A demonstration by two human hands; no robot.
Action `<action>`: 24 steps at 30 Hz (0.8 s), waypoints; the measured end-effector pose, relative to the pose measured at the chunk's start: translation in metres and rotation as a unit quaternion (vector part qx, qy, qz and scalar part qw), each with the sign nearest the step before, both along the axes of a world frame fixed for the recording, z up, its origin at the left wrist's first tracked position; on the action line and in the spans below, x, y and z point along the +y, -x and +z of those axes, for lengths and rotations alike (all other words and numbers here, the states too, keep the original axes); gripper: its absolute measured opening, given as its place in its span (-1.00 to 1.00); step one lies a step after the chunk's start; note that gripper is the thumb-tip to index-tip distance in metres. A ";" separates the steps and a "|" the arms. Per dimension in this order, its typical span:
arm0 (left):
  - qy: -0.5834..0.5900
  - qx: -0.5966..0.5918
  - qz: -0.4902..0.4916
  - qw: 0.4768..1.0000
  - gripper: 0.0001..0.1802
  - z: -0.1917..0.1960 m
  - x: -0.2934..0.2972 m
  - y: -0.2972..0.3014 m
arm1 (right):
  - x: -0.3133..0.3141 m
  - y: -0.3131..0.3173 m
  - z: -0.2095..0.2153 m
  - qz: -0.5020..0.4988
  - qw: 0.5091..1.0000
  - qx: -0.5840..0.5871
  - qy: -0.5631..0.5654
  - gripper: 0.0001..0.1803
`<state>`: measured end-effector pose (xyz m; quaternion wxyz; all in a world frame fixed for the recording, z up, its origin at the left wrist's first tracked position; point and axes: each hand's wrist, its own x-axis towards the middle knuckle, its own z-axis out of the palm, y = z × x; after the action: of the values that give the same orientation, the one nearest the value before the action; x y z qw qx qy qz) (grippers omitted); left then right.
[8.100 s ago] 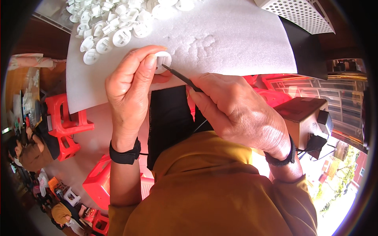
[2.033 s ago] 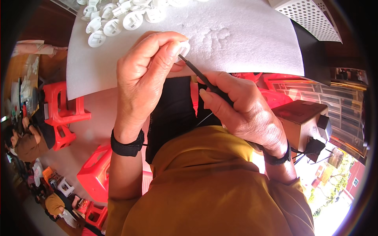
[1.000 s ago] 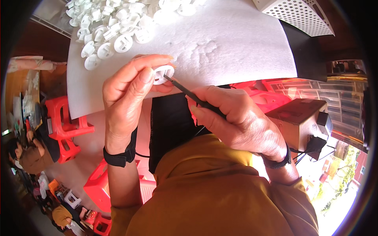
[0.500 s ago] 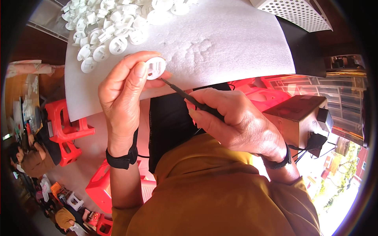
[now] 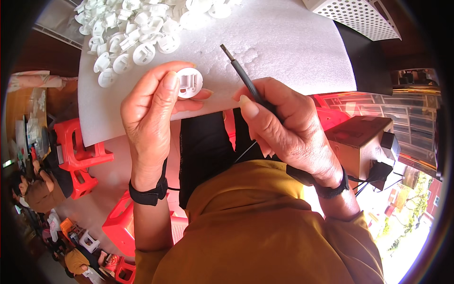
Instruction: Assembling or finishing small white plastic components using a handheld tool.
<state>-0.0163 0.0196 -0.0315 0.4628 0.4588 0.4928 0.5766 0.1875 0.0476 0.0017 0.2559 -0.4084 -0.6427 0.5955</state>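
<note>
Hand work on a small moulded part, seen from the head camera. The left hand [image 5: 153,111] pinches a round white plastic cap [image 5: 189,82] between thumb and fingertips, its open, ribbed inner side turned up toward the viewer, held above the near edge of a white foam sheet [image 5: 293,61] that covers the table. The right hand [image 5: 288,125] grips a slim dark-shafted pick [image 5: 243,73] in a pen hold, thumb and forefinger pressed together on the shaft; the tool's pale tip points up and away, clear of the cap and apart from it. A heap of like white caps [image 5: 132,33] lies at the far left of the foam sheet, and a white perforated basket [image 5: 354,16] stands at the far right corner. A small brown box with a black cable [image 5: 362,144] sits near the right wrist, and red plastic stools [image 5: 75,151] stand on the floor below. Judged from this arrangement, the step in hand is the tooling of a single cap, caught with tool and part separated. Bringing them together would call for a steady left pinch, the cap's recess kept facing the tip, and a short, controlled swing of the pick down and to the left into the cap's interior without slipping onto the thumb.
</note>
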 end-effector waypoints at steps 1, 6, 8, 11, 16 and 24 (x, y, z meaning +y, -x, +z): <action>-0.001 0.000 0.004 1.000 -0.67 0.000 0.000 0.000 | 0.001 0.000 0.001 -0.010 1.000 -0.002 0.020 -0.80; 0.002 0.001 0.006 1.000 -0.67 0.000 0.000 -0.001 | 0.001 0.001 -0.010 -0.012 1.000 0.003 -0.026 -0.80; 0.003 0.003 0.011 1.000 -0.67 -0.001 -0.001 -0.001 | 0.000 0.002 -0.009 0.001 1.000 -0.023 -0.021 -0.80; -0.004 0.002 0.015 1.000 -0.67 -0.002 -0.001 -0.001 | -0.001 0.001 -0.013 0.007 0.998 -0.028 -0.057 -0.79; -0.005 -0.003 0.006 1.000 -0.67 -0.002 -0.001 0.000 | -0.002 0.000 -0.008 0.014 0.999 -0.038 -0.033 -0.80; -0.004 0.001 0.009 1.000 -0.67 -0.002 -0.002 -0.001 | -0.003 -0.001 -0.014 0.023 0.998 -0.032 -0.043 -0.81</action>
<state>-0.0150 0.0173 -0.0338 0.4555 0.4570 0.4952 0.5817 0.1888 0.0441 -0.0120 0.2388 -0.4010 -0.6851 0.5593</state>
